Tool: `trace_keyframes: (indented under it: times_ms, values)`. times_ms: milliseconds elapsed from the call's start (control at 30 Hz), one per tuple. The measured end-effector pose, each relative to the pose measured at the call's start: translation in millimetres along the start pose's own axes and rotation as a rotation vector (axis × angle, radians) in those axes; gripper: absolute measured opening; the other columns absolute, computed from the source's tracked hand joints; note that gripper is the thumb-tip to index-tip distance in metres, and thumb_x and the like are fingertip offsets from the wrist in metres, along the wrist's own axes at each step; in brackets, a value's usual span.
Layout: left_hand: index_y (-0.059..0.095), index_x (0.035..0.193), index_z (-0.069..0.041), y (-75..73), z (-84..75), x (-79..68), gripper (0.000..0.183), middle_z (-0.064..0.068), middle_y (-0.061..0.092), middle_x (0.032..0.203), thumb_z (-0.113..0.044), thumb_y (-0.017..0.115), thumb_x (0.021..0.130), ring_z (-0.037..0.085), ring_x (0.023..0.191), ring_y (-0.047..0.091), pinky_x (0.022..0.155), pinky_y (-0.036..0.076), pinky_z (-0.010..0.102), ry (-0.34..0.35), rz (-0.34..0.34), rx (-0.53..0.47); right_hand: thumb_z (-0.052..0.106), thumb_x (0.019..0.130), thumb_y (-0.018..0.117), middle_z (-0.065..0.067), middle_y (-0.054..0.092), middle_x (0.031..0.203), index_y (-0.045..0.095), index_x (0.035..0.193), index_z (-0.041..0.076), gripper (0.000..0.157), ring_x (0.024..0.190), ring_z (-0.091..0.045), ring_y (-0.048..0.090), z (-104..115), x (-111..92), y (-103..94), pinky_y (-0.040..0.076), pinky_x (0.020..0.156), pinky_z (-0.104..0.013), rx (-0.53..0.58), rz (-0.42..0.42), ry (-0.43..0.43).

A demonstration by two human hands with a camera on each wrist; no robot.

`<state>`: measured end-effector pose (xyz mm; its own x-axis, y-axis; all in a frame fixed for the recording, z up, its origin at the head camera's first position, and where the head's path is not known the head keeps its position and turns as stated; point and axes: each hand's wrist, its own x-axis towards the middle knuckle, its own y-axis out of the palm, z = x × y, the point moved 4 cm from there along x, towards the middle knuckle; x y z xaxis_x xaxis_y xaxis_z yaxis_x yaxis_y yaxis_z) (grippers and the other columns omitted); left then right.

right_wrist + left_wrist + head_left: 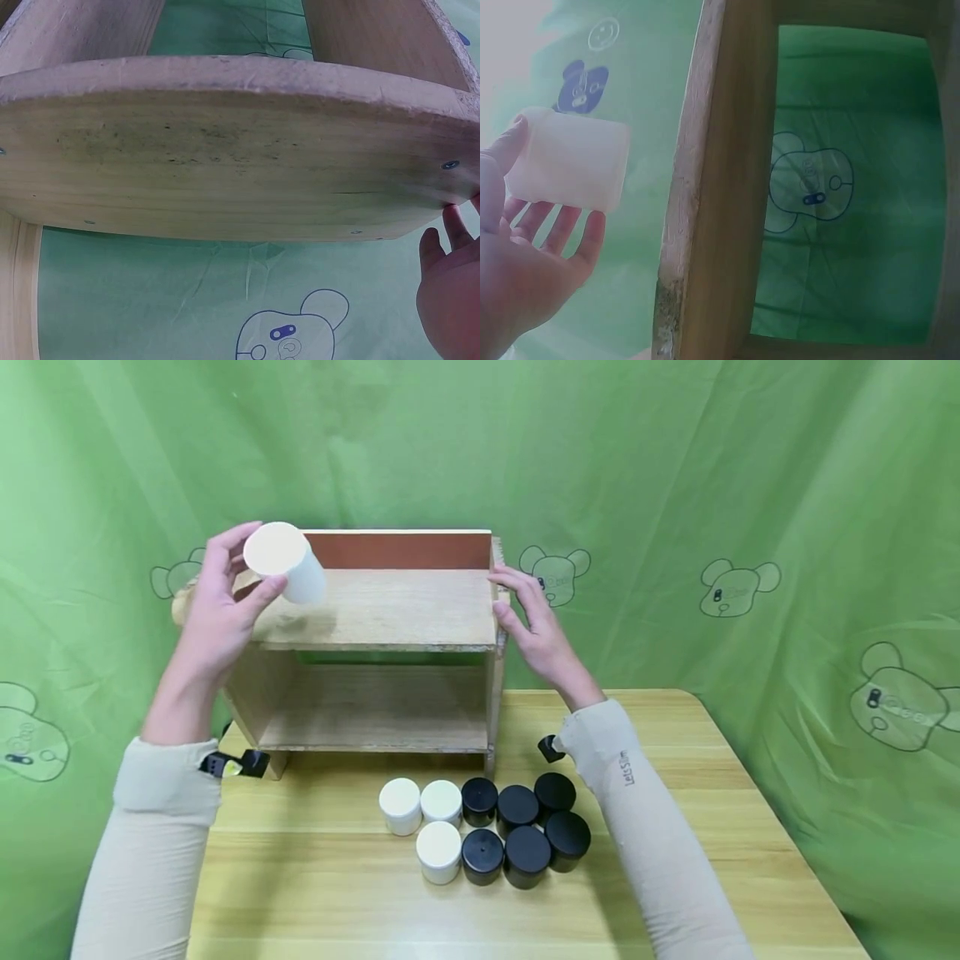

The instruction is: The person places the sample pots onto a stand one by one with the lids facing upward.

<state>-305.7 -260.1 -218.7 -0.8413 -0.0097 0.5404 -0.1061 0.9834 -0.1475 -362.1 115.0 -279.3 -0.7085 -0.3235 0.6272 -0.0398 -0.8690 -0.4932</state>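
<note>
A white jar [300, 570] is up in the air, over the top board [405, 610] of a wooden shelf [375, 703].

The step in hand seems to be putting that jar on the top board; the next move would likely call for a slow, soft way down; the left hand [220, 610] pinches the jar between thumb and fingers, spread about as wide as the jar; the jar touches no wood; the right hand [536, 631] rests loose, parted fingertips on the shelf's right side, maybe to keep it steady; three white jars [438, 847] and six black jars [517, 807] stand close together on the table [720, 843].
</note>
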Motion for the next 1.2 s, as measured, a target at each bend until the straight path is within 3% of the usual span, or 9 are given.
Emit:
trace_keyframes:
  times_ms: [233, 433, 700, 867, 1100, 1200]
  values:
    - [0.042, 0.152, -0.023, -1.9, 7.1, 23.9, 0.064, -0.003, 0.045, 0.148, -0.012, 0.072, 0.097, 0.014, 0.135, 0.041, 0.115, 0.038, 0.035, -0.076, -0.05, -0.067, 0.06, 0.104, 0.044, 0.0, 0.033, 0.167, 0.047, 0.152, 0.022, 0.061, 0.155, -0.019, 0.027, 0.2, -0.3, -0.6, 0.019, 0.124, -0.065, 0.006, 0.006, 0.018]
    - [0.04, 0.153, -0.023, -11.9, 17.3, 36.0, 0.065, -0.006, 0.044, 0.149, -0.017, 0.072, 0.097, 0.014, 0.136, 0.041, 0.12, 0.028, 0.039, -0.1, -0.099, -0.028, 0.054, 0.106, 0.045, 0.0, 0.032, 0.167, 0.046, 0.153, 0.017, 0.059, 0.155, -0.021, 0.027, 0.6, -2.0, 1.1, 0.02, 0.124, -0.065, -0.001, 0.014, 0.014]
    - [0.039, 0.154, -0.025, -22.4, 25.7, 53.2, 0.065, -0.006, 0.041, 0.156, -0.017, 0.07, 0.098, 0.013, 0.139, 0.04, 0.121, 0.035, 0.041, -0.198, -0.15, -0.037, 0.054, 0.107, 0.044, -0.001, 0.033, 0.167, 0.046, 0.152, 0.016, 0.06, 0.155, -0.021, 0.028, 1.8, -0.3, 2.0, 0.02, 0.125, -0.063, -0.012, 0.009, -0.001]
    - [0.038, 0.155, -0.026, -25.4, 31.8, 59.7, 0.065, -0.005, 0.041, 0.157, -0.018, 0.07, 0.099, 0.012, 0.137, 0.041, 0.119, 0.038, 0.04, -0.22, -0.164, -0.016, 0.055, 0.106, 0.045, 0.0, 0.033, 0.167, 0.047, 0.152, 0.016, 0.06, 0.155, -0.021, 0.028, 1.0, 0.4, 2.2, 0.019, 0.125, -0.063, -0.007, 0.004, 0.001]
    - [0.034, 0.157, -0.028, -28.3, 40.3, 63.8, 0.066, -0.006, 0.039, 0.16, -0.027, 0.067, 0.1, 0.012, 0.139, 0.04, 0.123, 0.034, 0.038, -0.261, -0.167, 0.091, 0.057, 0.106, 0.044, 0.0, 0.033, 0.167, 0.047, 0.152, 0.018, 0.061, 0.155, -0.02, 0.028, 1.8, -0.9, 2.9, 0.02, 0.125, -0.063, 0.0, 0.002, 0.005]
    - [0.034, 0.157, -0.026, -28.6, 43.5, 64.0, 0.066, -0.005, 0.038, 0.16, -0.025, 0.067, 0.1, 0.012, 0.139, 0.041, 0.123, 0.033, 0.035, -0.259, -0.166, 0.084, 0.056, 0.106, 0.044, 0.001, 0.032, 0.167, 0.047, 0.153, 0.019, 0.06, 0.155, -0.018, 0.028, 2.0, -0.8, 3.0, 0.019, 0.126, -0.062, 0.001, 0.003, 0.008]
